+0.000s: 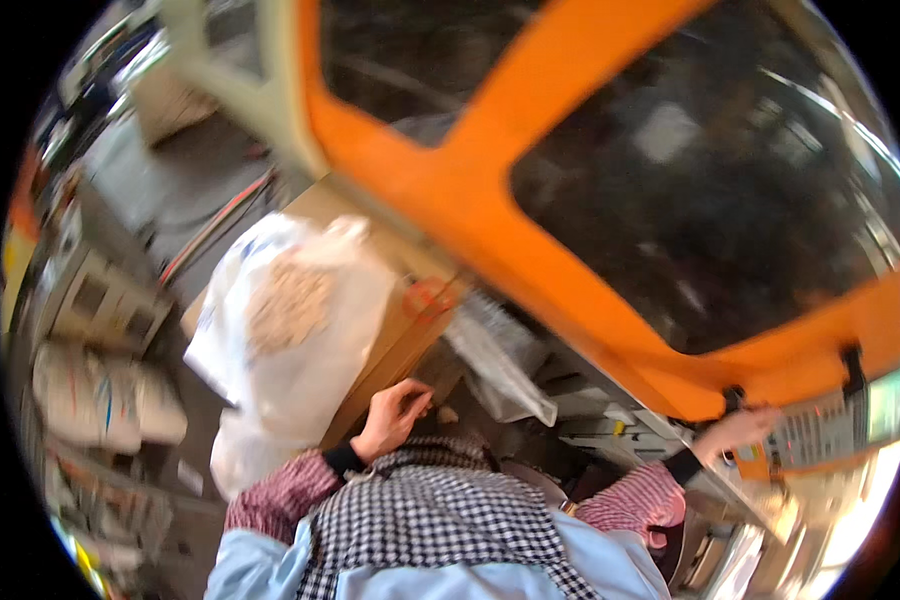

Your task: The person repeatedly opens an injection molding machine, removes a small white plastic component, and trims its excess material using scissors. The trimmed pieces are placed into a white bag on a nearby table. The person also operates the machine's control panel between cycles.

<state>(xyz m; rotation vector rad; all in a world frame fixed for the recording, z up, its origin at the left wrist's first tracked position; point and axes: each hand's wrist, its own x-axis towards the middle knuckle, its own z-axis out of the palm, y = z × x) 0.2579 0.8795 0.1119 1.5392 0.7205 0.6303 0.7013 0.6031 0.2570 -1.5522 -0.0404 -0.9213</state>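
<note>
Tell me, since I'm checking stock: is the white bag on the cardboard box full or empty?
Full: the white bag bulges, with tan contents showing through.

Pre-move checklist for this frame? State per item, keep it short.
1. Left hand free of load: ok, fingers curled, nothing seen in it.
2. Left hand clear of the cardboard box: not ok, right at its edge.
3. White bag settled on box: ok, rests on it.
4. Right hand placement: ok, on the orange door lower edge near the black handle.
5. Right hand grip: cannot tell, blurred.
6. Control panel state: cannot tell.
</note>
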